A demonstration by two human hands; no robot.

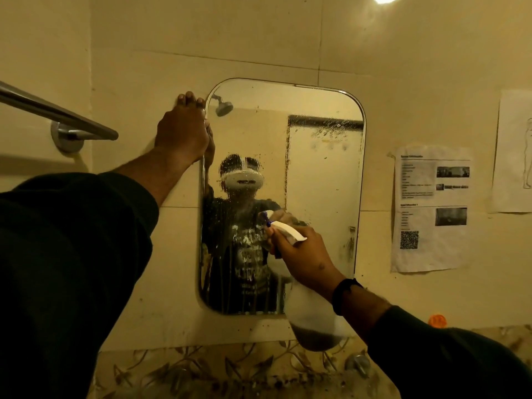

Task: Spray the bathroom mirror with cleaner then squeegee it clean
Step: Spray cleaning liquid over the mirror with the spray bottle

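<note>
**Mirror being sprayed, one hand steadying its edge**

Spraying is the step in hand, judging by the wet glass and the bottle aimed at it. A rectangular wall mirror with rounded corners and a thin pale rim (325, 174) hangs on cream tiles. Its upper right part and centre are speckled with fine droplets, and runs of liquid streak down the lower left part, so cleaner has already landed on much of the glass. The lower right part looks drier.

The right hand (302, 254) holds a translucent plastic spray bottle with a white trigger head and small blue nozzle (288, 230) in front of the mirror's lower middle. Its grip is clamped around the bottle's neck, with a finger lying by the trigger; whether the trigger is pressed cannot be told. The nozzle points up and left toward the glass, near it, which suits laying mist on the centre. The bottle's body (312, 321) hangs below the hand, over the mirror's bottom edge, with only a little dark liquid at its base.

The left hand (182, 131) is at the mirror's upper left corner, fingers straight and spread on the wall tile, palm against the rim. That grip is apart and holds nothing; it probably braces the mirror or the person's reach.

No squeegee is visible, so wiping is not yet begun.

Around the mirror: a brushed metal towel rail (57, 113) on the left wall, and a printed paper notice with a square code (431, 208) taped to the right.
</note>
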